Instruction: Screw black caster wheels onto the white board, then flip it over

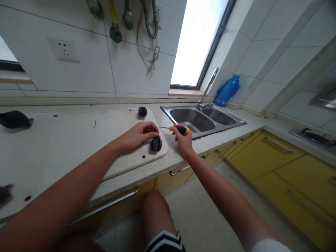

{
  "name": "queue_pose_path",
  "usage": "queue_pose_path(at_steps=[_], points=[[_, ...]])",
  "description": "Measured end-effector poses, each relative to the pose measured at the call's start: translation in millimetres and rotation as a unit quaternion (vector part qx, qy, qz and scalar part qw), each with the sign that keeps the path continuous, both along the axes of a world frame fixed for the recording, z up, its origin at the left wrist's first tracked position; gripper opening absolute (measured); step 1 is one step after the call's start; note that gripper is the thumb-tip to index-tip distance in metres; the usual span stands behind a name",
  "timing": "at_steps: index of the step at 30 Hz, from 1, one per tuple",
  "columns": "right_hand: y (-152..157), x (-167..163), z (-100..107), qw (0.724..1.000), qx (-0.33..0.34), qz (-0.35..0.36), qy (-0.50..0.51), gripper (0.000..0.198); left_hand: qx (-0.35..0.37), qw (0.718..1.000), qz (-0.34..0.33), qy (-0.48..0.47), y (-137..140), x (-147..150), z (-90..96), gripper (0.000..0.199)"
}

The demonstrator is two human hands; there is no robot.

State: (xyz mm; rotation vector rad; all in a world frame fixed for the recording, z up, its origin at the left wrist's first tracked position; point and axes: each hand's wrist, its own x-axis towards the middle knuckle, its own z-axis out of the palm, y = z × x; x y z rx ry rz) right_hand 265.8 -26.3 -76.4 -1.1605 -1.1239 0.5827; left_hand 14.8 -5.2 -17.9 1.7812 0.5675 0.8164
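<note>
My right hand [183,139] grips a screwdriver [183,130] by its black and yellow handle. The thin shaft points left, toward the end of a white board [65,140] lying on the counter. Resting on that board, my left hand [144,134] has its fingers curled and the thumb near the forefinger, just above a black caster wheel [156,144] at the near right corner. Anything pinched between those fingertips is too small or hidden to see. Another black caster [142,112] stands at the board's far right corner.
Dark blurred pieces, one black [15,119], sit at the board's left end. Right of the board is a double steel sink [189,119] with a tap [208,87]; a blue thermos [228,91] stands behind it. Yellow drawers [273,150] with metal handles run below the counter [173,152].
</note>
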Motion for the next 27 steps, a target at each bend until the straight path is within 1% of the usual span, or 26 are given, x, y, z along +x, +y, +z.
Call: queue_pose_path(at_steps=[6,10,12,15,18,20,21,23,25,27], points=[[0.3,-1.5,2.6,1.000,-0.004,-0.003,0.005,0.037,0.019,0.999,0.021,0.022,0.4,1.9,-1.2,0.035],[-0.8,-1.2,3.6,1.000,-0.002,-0.002,0.007,0.037,0.039,0.997,0.062,0.026,2.3,2.4,-2.9,0.042],[-2.9,-0.7,2.5,1.000,0.004,-0.002,0.003,0.036,0.064,0.993,0.094,0.038,3.1,1.4,-3.4,0.040],[-7.5,-2.1,2.5,1.000,0.028,-0.011,-0.005,0.035,0.114,0.982,0.132,0.076,3.8,-1.8,-3.7,0.031],[-5.7,-8.4,11.8,0.996,0.085,-0.023,-0.034,0.028,0.145,0.973,0.137,0.113,3.6,-5.3,-4.0,0.029],[6.3,-14.8,24.7,0.985,0.154,-0.036,-0.070,0.024,0.155,0.970,0.134,0.129,2.7,-6.8,-4.3,0.029],[16.4,-18.1,32.4,0.979,0.187,-0.047,-0.071,0.025,0.158,0.969,0.132,0.135,2.0,-7.3,-4.4,0.029],[43.4,-23.8,47.6,0.967,0.237,-0.068,-0.059,0.032,0.158,0.968,0.132,0.145,0.3,-7.7,-4.5,0.029],[74.3,-27.3,58.4,0.959,0.261,-0.102,-0.050,0.041,0.156,0.965,0.141,0.156,-1.4,-7.8,-4.6,0.030],[100.8,-28.0,61.7,0.954,0.272,-0.113,-0.063,0.047,0.159,0.961,0.153,0.169,-2.6,-8.1,-4.9,0.030]])
